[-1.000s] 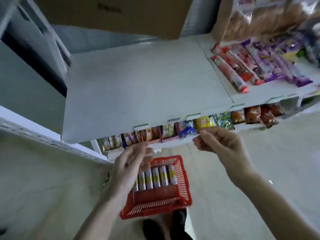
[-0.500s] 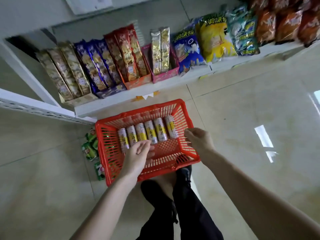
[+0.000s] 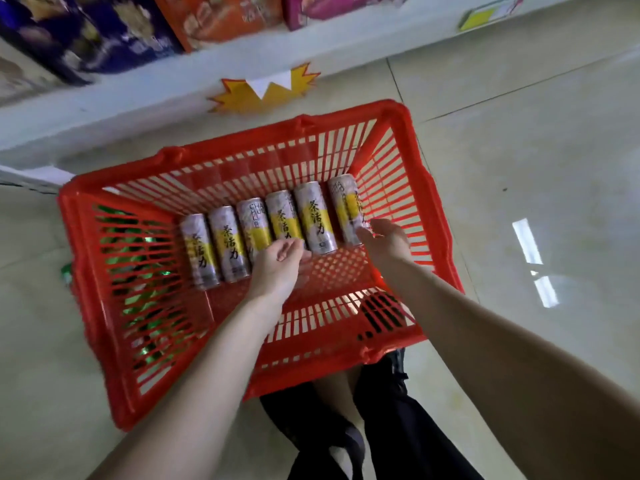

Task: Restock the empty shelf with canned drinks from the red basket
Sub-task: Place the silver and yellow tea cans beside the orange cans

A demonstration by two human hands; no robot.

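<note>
A red plastic basket [image 3: 408, 140] stands on the tiled floor in front of me. Several slim white-and-yellow drink cans [image 3: 228, 249] lie side by side on its bottom. My left hand [image 3: 280, 265] is inside the basket, palm up, fingers reaching the near end of a middle can. My right hand [image 3: 384, 239] is also inside, fingers touching the near end of the rightmost can [image 3: 346, 206]. Neither hand has closed around a can. The empty shelf is out of view.
The lowest shelf [image 3: 145, 88] with boxed snacks runs along the top, a yellow starburst price tag [image 3: 266, 93] on its edge. Green packets [image 3: 138, 244] show through the basket's left wall. My dark trouser legs and shoes [image 3: 377, 417] stand just behind the basket.
My view dropped from the empty shelf down to the basket. Both hands came down from shelf height into the basket and now reach the cans' near ends.
</note>
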